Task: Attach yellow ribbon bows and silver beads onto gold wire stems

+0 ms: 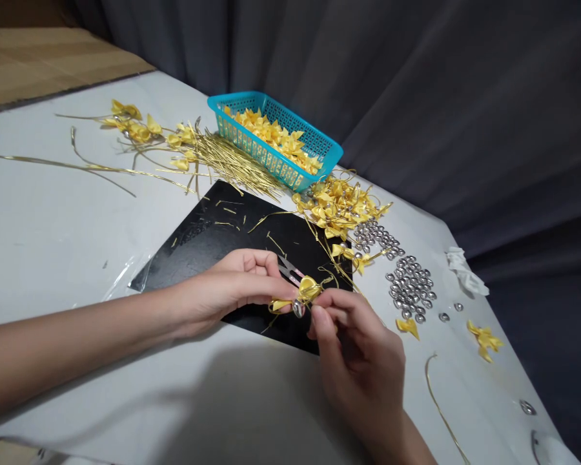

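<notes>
My left hand [232,290] is closed in a pinch on a small yellow ribbon bow [306,290] tied with gold wire, over a black sheet [213,239]. My right hand [358,355] meets it from the right, fingers pinched on the bow's other side. A silver bead [298,309] hangs just under the bow between the two hands. Small scissors [288,268] with pink handles lie on the black sheet right behind my left fingers.
A blue basket [329,150] of yellow bows stands at the back. Beside it lie a bundle of gold wires [223,155], a heap of bows [336,206] and several silver beads [409,287]. Loose bows, a crumpled tissue [465,271] and the table edge are at right.
</notes>
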A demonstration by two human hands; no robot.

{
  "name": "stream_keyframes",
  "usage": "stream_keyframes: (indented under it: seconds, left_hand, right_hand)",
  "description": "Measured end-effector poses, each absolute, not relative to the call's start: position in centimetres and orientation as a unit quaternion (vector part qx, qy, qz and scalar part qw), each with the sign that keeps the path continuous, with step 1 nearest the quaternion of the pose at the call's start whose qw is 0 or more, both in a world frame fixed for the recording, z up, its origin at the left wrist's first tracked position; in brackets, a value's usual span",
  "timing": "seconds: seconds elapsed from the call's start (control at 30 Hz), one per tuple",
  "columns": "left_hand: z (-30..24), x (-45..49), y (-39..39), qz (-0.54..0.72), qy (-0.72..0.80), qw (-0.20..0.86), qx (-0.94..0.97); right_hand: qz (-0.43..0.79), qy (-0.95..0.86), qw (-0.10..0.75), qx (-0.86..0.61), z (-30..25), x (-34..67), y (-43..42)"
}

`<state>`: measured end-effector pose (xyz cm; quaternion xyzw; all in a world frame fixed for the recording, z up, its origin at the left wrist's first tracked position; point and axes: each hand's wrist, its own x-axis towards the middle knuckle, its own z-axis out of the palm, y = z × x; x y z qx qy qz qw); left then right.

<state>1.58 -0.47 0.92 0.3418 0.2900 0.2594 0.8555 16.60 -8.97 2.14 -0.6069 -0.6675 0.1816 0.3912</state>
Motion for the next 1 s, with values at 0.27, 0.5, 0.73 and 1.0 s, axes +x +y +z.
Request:
stream_keyframes:
  seconds: [0.27, 0.5, 0.73, 1.0]
  left_hand:
    - [1.13, 1.65, -0.38, 0.258, 0.295, 0.849, 0.354]
    - [1.12, 1.59, -0.49, 0.252, 0.280, 0.856, 0.355]
    - [1.18, 1.62, -0.64, 0.246, 0.282, 0.861, 0.343]
    - [1.41, 1.56, -0.73, 0.242, 0.318, 0.838, 0.371]
  right_hand:
    - [0.162, -0.694, 0.389, -0.584, 1.66, 17.22, -8.91]
    - [0.155, -0.686, 0.404, -0.584, 1.59, 16.98, -9.02]
    - [0.134, -0.691, 0.419, -0.574, 1.47, 16.71, -8.91]
    - [0.067, -0.717, 0.427, -0.546, 1.40, 16.79, -9.01]
